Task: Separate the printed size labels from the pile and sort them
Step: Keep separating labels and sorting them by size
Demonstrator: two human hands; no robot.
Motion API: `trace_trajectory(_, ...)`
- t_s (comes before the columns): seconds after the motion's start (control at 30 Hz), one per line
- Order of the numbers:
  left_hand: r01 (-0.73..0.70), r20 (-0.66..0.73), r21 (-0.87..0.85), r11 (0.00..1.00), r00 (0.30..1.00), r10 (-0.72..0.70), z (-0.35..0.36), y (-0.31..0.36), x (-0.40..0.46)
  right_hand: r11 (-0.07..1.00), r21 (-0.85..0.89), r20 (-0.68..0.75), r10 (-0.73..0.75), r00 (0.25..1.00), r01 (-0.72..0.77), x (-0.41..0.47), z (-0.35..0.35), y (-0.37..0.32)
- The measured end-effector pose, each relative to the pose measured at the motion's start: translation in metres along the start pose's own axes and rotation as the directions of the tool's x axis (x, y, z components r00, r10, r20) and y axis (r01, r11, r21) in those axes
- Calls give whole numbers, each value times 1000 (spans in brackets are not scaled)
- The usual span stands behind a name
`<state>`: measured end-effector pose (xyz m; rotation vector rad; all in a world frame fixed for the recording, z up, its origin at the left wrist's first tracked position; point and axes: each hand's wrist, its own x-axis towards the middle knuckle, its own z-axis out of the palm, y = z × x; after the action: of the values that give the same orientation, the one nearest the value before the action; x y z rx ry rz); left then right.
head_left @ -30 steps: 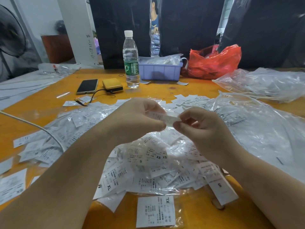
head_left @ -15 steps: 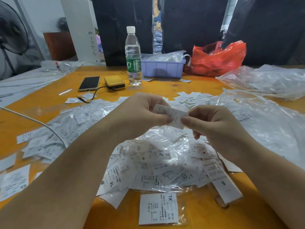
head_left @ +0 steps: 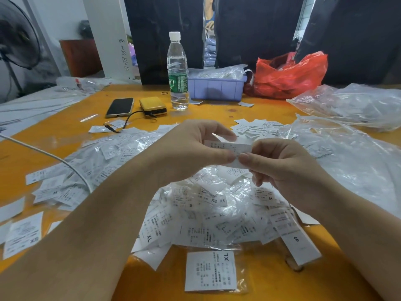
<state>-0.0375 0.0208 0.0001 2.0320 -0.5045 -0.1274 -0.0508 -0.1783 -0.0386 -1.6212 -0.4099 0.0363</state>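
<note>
In hand: left hand and right hand both pinch one label above the pile.
Sorted: small stacks beside pile.
Left: most, by my reckoning.

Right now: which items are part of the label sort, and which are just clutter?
Job: label pinched by left hand and right hand; label pile.
Clutter: water bottle, phone, yellow case, red bag.

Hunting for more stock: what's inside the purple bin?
The purple bin holds clear plastic packets heaped above its rim; printed slips show faintly through. Anything beneath is covered.
</note>
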Motion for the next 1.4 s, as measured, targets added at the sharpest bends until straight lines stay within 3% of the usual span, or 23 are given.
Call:
trace_trajectory(0.13,23,-51,5,1000,998,-23,-2,-1,0,999,-34,-23,38,999,-38,0,0,2)
trace_trajectory(0.2,73,-102,76,994,993,-66,-5,-3,2,955,-295,-112,-14,994,-20,0,-1,5)
trace_trajectory(0.3,150,-187,234,960,976,-107,-9,-9,4,705,-709,-121,-96,988,-18,-1,0,9)
trace_trajectory(0.47,310,-317,515,800,935,-158,-10,-16,5,449,-893,19,104,994,-29,-3,10,11)
trace_trajectory(0.53,335,-370,585,739,921,-125,-9,-15,4,413,-910,19,127,992,-36,-3,14,11)
trace_trajectory(0.67,292,-345,563,773,933,-101,-3,-13,4,429,-903,25,-7,1000,26,-2,16,11)
trace_trajectory(0.8,122,-209,511,851,978,-15,10,-12,2,436,-896,13,-156,988,81,-2,14,9)
trace_trajectory(0.9,1,-102,446,895,993,50,23,-9,-1,498,-862,-27,-229,973,93,-3,11,5)
trace_trajectory(1.03,-91,-75,366,926,989,126,32,-9,-3,730,-673,-82,-233,969,119,-4,6,0)
trace_trajectory(1.1,-133,-70,336,933,984,166,30,-8,-3,789,-600,-90,-233,968,134,-5,3,-3)
trace_trajectory(1.3,-232,-57,320,919,963,263,27,-1,-5,807,-564,-125,-293,948,175,-5,3,-6)
trace_trajectory(1.4,-236,-116,334,912,950,288,27,1,-4,783,-598,-50,-252,966,173,-8,4,-9)
